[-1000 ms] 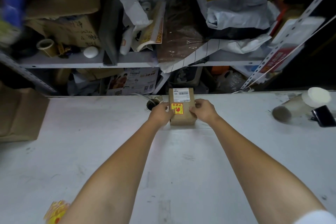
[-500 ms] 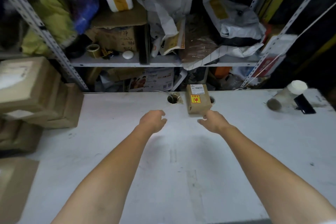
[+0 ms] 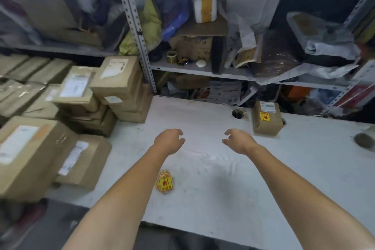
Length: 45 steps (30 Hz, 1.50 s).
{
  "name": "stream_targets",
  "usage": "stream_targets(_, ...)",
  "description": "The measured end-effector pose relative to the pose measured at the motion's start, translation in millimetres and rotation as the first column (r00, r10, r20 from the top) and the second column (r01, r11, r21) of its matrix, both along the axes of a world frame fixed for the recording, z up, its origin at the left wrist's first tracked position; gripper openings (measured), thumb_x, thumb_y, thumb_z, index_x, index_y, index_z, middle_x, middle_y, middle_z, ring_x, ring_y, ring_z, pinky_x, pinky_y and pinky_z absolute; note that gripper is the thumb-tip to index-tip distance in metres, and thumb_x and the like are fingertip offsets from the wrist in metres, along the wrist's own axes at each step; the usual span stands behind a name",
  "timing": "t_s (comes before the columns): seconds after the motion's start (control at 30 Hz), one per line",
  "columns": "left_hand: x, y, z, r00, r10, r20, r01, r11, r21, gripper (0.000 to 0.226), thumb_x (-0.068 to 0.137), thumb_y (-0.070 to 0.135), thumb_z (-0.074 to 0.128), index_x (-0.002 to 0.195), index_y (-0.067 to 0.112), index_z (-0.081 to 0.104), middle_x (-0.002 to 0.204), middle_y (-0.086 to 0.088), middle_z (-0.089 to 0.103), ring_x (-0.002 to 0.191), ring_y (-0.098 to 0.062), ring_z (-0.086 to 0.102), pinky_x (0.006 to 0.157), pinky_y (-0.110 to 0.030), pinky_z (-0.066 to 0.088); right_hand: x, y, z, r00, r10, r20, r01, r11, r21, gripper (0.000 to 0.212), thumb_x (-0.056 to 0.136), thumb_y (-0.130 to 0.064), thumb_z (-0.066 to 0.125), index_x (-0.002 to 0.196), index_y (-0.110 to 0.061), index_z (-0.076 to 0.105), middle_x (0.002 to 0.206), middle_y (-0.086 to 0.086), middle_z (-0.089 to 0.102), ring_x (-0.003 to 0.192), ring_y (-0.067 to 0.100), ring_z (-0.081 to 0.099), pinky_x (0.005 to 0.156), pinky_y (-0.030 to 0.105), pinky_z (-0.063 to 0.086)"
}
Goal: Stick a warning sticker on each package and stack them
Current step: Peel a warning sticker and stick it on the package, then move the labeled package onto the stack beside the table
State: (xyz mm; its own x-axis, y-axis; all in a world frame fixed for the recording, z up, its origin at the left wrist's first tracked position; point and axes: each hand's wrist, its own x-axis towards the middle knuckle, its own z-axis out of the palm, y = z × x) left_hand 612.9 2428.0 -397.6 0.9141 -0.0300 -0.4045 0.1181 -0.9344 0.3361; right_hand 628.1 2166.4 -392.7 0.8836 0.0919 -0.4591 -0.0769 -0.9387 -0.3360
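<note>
Left hand (image 3: 169,140) and right hand (image 3: 237,142) hover empty over the table (image 3: 263,189), fingers loosely curled.

The stickered box (image 3: 266,123) sits just beyond the right hand near the table's far edge, beside a hole (image 3: 237,113). It looks light and stiff, best taken by its long sides. Spare stickers (image 3: 164,182) lie beside the left forearm. The box pile (image 3: 119,79) crowds the left edge; bare tabletop lies between.

Both the left hand (image 3: 169,141) and right hand (image 3: 236,141) have let go of the stickered package (image 3: 266,121), now upper right, and hover empty at centre frame.
</note>
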Motion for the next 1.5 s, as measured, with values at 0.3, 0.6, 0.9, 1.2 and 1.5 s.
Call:
stream_targets(0.3, -104, 116, 38, 0.933, 0.354, 0.063, -0.358, 0.932, 0.06, 0.042, 0.099, 0.039, 0.049, 0.137, 0.02, 0.052, 0.132, -0.006, 0.058, 0.116, -0.026, 0.056, 0.096, -0.035, 0.048, -6, 119, 15, 0.954, 0.297, 0.049, -0.299, 0.953, 0.046, 0.046, 0.1, -0.038, 0.052, 0.14, -0.017, 0.049, 0.135, 0.007, 0.058, 0.12, 0.028, 0.054, 0.1, 0.039, 0.047)
stream_targets(0.6, -185, 226, 77, 0.813, 0.56, 0.159, -0.574, 0.816, 0.064, 0.039, 0.098, 0.036, 0.046, 0.134, 0.026, 0.056, 0.129, -0.001, 0.061, 0.112, -0.024, 0.058, 0.093, -0.039, 0.05, -38, 258, 37, 0.852, 0.508, 0.128, -0.519, 0.851, 0.079, 0.047, 0.099, -0.039, 0.053, 0.138, -0.015, 0.053, 0.136, 0.009, 0.058, 0.124, 0.028, 0.052, 0.099, 0.035, 0.044)
stream_targets(0.9, -211, 354, 108, 0.756, 0.607, 0.245, -0.628, 0.779, 0.006, 0.04, 0.094, 0.037, 0.047, 0.131, 0.028, 0.056, 0.128, 0.001, 0.061, 0.113, -0.023, 0.056, 0.09, -0.035, 0.049, -71, 398, 61, 0.838, 0.518, 0.172, -0.54, 0.833, 0.121, 0.035, 0.096, -0.034, 0.054, 0.121, -0.012, 0.061, 0.123, 0.01, 0.063, 0.11, 0.03, 0.058, 0.086, 0.037, 0.049)
stream_targets(1.2, -195, 464, 106, 0.752, 0.625, 0.21, -0.635, 0.772, -0.024, 0.043, 0.094, 0.04, 0.048, 0.134, 0.027, 0.055, 0.129, -0.002, 0.06, 0.107, -0.022, 0.058, 0.082, -0.032, 0.047, -83, 511, 63, 0.867, 0.462, 0.186, -0.496, 0.832, 0.248, 0.041, 0.096, -0.036, 0.054, 0.13, -0.014, 0.057, 0.127, 0.007, 0.063, 0.112, 0.027, 0.059, 0.092, 0.038, 0.049)
stream_targets(1.5, -162, 523, 77, 0.769, 0.619, 0.163, -0.608, 0.786, -0.114, 0.051, 0.095, 0.041, 0.053, 0.142, 0.023, 0.047, 0.14, -0.003, 0.053, 0.125, -0.026, 0.051, 0.099, -0.041, 0.047, -70, 558, 44, 0.94, 0.299, 0.165, -0.339, 0.874, 0.349, 0.041, 0.098, -0.041, 0.053, 0.131, -0.017, 0.055, 0.124, 0.001, 0.063, 0.111, 0.023, 0.06, 0.089, 0.036, 0.05)
